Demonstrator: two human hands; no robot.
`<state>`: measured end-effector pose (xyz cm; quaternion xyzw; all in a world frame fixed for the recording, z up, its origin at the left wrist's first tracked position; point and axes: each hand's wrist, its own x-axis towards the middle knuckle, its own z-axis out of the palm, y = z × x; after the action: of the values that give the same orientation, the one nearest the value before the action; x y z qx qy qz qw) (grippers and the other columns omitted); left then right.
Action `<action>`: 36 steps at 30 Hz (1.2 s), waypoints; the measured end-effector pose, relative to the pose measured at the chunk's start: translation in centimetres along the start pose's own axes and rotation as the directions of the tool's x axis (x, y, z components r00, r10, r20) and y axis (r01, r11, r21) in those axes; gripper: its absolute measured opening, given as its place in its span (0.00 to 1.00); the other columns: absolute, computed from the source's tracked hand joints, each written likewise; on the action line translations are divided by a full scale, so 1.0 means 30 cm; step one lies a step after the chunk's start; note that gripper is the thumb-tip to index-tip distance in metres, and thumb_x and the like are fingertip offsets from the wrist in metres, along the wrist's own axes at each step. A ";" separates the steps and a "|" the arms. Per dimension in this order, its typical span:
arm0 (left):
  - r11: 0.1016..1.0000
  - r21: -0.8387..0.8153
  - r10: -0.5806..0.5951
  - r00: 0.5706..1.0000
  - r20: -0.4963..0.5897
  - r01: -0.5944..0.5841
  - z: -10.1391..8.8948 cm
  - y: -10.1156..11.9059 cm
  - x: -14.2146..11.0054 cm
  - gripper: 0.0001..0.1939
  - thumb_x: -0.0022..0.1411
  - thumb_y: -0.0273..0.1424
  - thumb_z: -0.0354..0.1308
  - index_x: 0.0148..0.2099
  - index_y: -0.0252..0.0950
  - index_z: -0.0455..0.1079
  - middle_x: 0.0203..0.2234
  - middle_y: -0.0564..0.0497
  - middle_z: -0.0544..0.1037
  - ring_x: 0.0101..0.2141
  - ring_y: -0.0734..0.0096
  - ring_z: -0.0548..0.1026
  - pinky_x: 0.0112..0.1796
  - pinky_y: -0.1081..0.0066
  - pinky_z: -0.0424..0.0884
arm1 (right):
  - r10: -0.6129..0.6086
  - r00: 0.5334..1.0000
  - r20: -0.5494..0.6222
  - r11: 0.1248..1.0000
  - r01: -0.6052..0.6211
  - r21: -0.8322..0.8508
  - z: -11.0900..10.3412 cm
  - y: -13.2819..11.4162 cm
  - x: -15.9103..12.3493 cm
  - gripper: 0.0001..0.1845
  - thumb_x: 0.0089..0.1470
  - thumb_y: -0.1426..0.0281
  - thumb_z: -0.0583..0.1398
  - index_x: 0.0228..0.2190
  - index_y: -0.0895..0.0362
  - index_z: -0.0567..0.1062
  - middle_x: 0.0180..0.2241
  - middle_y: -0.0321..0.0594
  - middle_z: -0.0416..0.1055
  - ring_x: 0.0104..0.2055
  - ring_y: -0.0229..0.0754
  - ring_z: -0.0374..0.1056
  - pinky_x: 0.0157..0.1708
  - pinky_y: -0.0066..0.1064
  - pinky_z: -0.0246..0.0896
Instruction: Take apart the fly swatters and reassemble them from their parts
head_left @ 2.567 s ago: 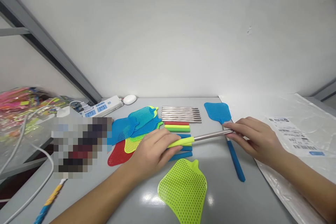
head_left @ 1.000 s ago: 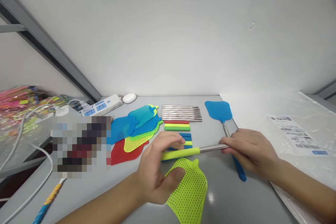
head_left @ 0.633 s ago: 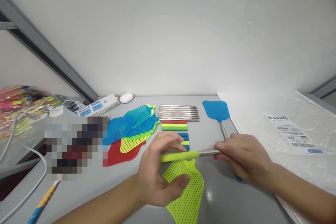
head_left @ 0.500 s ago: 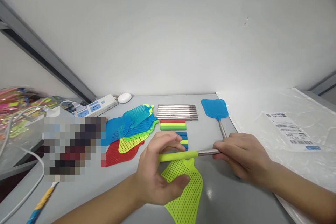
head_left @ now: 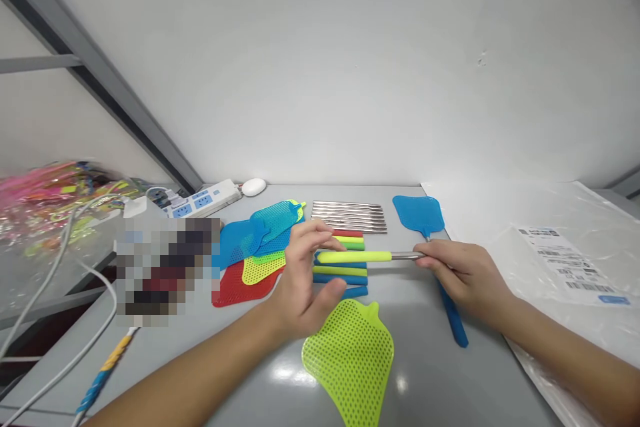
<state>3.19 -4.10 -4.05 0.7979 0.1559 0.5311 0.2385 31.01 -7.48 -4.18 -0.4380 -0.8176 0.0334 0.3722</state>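
Observation:
A metal rod (head_left: 404,255) with a yellow-green handle sleeve (head_left: 356,257) on its left part is held level above the table. My right hand (head_left: 463,273) pinches the rod's bare metal end. At the sleeve's other end my left hand (head_left: 306,280) is open, thumb and fingers apart; the sleeve's tip reaches close to the palm, and I cannot tell whether they touch. Below lies a yellow-green fly swatter head (head_left: 353,353) with a perforated face. An assembled blue fly swatter (head_left: 419,213) lies partly under my right hand, its blue handle pointing toward me.
Metal rods (head_left: 350,215) lie in a row at the back. Several coloured sleeves (head_left: 345,278) are behind the held rod. Overlapping swatter heads (head_left: 250,283) lie at left. Beyond them are a power strip (head_left: 205,200) and cables. A clear plastic bag (head_left: 575,320) with a label covers the right side.
Both hands have lifted the rod and sleeve away from me, off the yellow-green swatter head. My left fingers have come off the sleeve's side. The view has shifted slightly.

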 end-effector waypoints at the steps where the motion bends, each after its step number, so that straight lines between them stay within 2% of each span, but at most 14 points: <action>1: 0.999 0.043 -0.024 1.000 0.010 0.023 -0.013 -0.004 -0.003 0.22 0.64 0.28 0.52 0.59 0.39 0.53 0.48 0.43 0.61 0.46 0.61 0.69 0.45 0.54 0.70 | 0.015 1.000 -0.001 1.000 -0.015 -0.006 -0.003 0.008 -0.004 0.08 0.63 0.70 0.55 0.36 0.54 0.75 0.27 0.35 0.75 0.26 0.37 0.70 0.27 0.28 0.62; 3: 0.987 0.143 -0.087 0.992 0.087 0.074 -0.043 -0.006 -0.007 0.13 0.64 0.26 0.50 0.52 0.37 0.59 0.41 0.46 0.65 0.43 0.64 0.68 0.42 0.58 0.69 | 0.033 0.999 0.008 0.999 -0.033 -0.021 -0.012 0.020 -0.015 0.09 0.63 0.69 0.55 0.35 0.53 0.75 0.28 0.36 0.76 0.26 0.38 0.70 0.26 0.29 0.62; 5: 0.967 0.241 -0.125 0.974 0.188 0.077 -0.070 -0.002 -0.006 0.07 0.65 0.26 0.49 0.46 0.37 0.61 0.36 0.48 0.67 0.38 0.66 0.67 0.38 0.62 0.68 | 0.035 0.999 0.009 0.999 -0.034 -0.032 -0.019 0.026 -0.024 0.09 0.63 0.69 0.55 0.35 0.53 0.75 0.29 0.36 0.76 0.26 0.38 0.70 0.26 0.29 0.63; 8: 0.950 0.311 -0.104 0.956 0.274 0.014 -0.087 0.005 -0.003 0.06 0.65 0.28 0.49 0.45 0.36 0.61 0.34 0.49 0.69 0.35 0.67 0.66 0.35 0.64 0.67 | 0.025 1.000 -0.009 0.999 -0.026 -0.033 -0.023 0.030 -0.030 0.08 0.63 0.70 0.55 0.35 0.53 0.74 0.29 0.36 0.77 0.27 0.38 0.71 0.26 0.29 0.62; 13: 0.941 0.339 -0.095 0.961 0.261 0.001 -0.075 -0.001 -0.004 0.06 0.68 0.31 0.47 0.45 0.37 0.61 0.32 0.50 0.69 0.33 0.68 0.67 0.34 0.66 0.66 | 0.009 0.999 0.038 1.000 -0.009 -0.002 -0.019 0.030 -0.027 0.08 0.63 0.71 0.54 0.35 0.54 0.74 0.28 0.36 0.75 0.26 0.38 0.69 0.25 0.29 0.61; 17: 0.931 0.362 -0.085 0.948 0.307 -0.034 -0.072 -0.003 0.004 0.05 0.68 0.31 0.48 0.43 0.37 0.63 0.30 0.51 0.70 0.31 0.70 0.66 0.32 0.67 0.64 | 0.020 0.997 0.079 0.999 -0.022 0.032 -0.020 0.029 -0.027 0.09 0.63 0.71 0.53 0.35 0.54 0.73 0.27 0.35 0.74 0.26 0.37 0.68 0.26 0.29 0.61; 22: 0.966 0.243 -0.015 0.924 0.383 -0.085 -0.060 0.030 0.005 0.06 0.66 0.27 0.49 0.34 0.37 0.61 0.23 0.54 0.64 0.26 0.72 0.60 0.27 0.69 0.57 | 0.047 0.990 0.132 0.994 -0.059 0.088 -0.026 0.030 -0.028 0.09 0.64 0.71 0.52 0.36 0.53 0.73 0.28 0.35 0.73 0.26 0.36 0.65 0.26 0.28 0.58; 25: 0.980 0.189 -0.017 0.931 0.365 -0.056 -0.047 0.057 -0.005 0.09 0.65 0.26 0.49 0.30 0.38 0.57 0.21 0.56 0.59 0.24 0.74 0.57 0.25 0.69 0.53 | 0.052 0.990 0.131 0.992 -0.066 0.105 -0.029 0.028 -0.028 0.09 0.64 0.71 0.52 0.35 0.53 0.72 0.27 0.34 0.72 0.25 0.35 0.63 0.25 0.28 0.57; 29: 0.985 0.160 0.000 0.933 0.359 -0.061 -0.036 0.067 -0.015 0.09 0.63 0.25 0.50 0.30 0.38 0.56 0.21 0.56 0.59 0.23 0.74 0.57 0.24 0.70 0.52 | 0.050 0.991 0.123 0.992 -0.063 0.106 -0.033 0.026 -0.027 0.09 0.64 0.70 0.53 0.35 0.53 0.72 0.26 0.34 0.71 0.24 0.35 0.62 0.25 0.28 0.56; 33: 0.977 0.192 0.018 0.931 0.365 -0.094 -0.036 0.053 -0.014 0.11 0.62 0.26 0.50 0.28 0.38 0.54 0.20 0.56 0.58 0.22 0.74 0.57 0.24 0.69 0.52 | 0.065 0.991 0.119 0.994 -0.075 0.083 -0.034 0.025 -0.029 0.09 0.64 0.70 0.53 0.35 0.52 0.73 0.27 0.34 0.72 0.24 0.35 0.63 0.25 0.28 0.57; 36: 0.959 0.262 0.014 0.943 0.333 -0.107 -0.037 0.045 -0.013 0.09 0.63 0.28 0.49 0.29 0.39 0.57 0.19 0.56 0.60 0.21 0.73 0.58 0.23 0.69 0.54 | 0.085 0.992 0.095 0.994 -0.091 0.061 -0.035 0.021 -0.031 0.08 0.63 0.69 0.54 0.36 0.52 0.74 0.27 0.35 0.74 0.24 0.36 0.66 0.24 0.28 0.60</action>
<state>2.01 -5.18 -3.25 0.9049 0.1618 0.3713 0.1308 32.43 -8.06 -4.20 -0.4591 -0.8123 0.0966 0.3465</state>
